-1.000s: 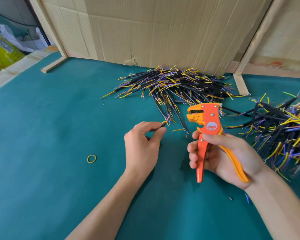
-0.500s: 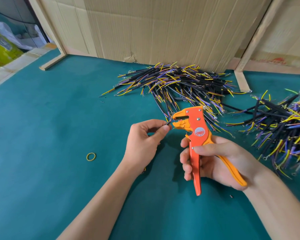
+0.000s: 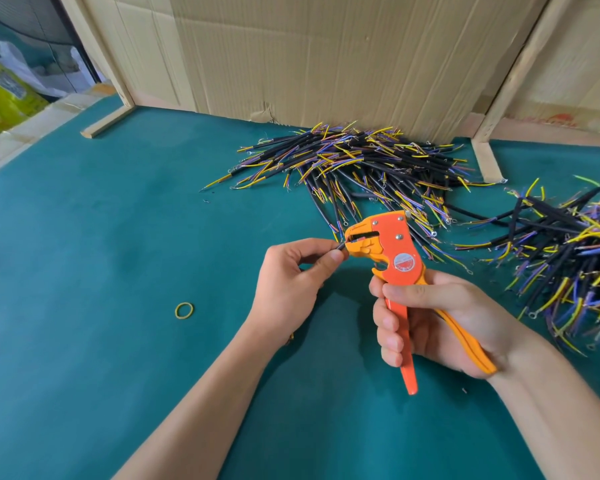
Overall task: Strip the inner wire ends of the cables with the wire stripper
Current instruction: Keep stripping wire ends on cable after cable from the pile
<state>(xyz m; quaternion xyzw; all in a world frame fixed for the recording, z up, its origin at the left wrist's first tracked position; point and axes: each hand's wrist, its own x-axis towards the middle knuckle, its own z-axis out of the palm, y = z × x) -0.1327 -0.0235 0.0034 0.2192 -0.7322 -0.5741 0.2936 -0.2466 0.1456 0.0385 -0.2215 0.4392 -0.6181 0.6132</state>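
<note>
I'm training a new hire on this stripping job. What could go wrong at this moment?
The left hand pinches the cable right at the wire stripper's mouth, so squeezing may nip a fingertip. The visible cable end is short, so it may sit too shallow and strip badly. The cable piles lie close behind and could snag the tool.
</note>
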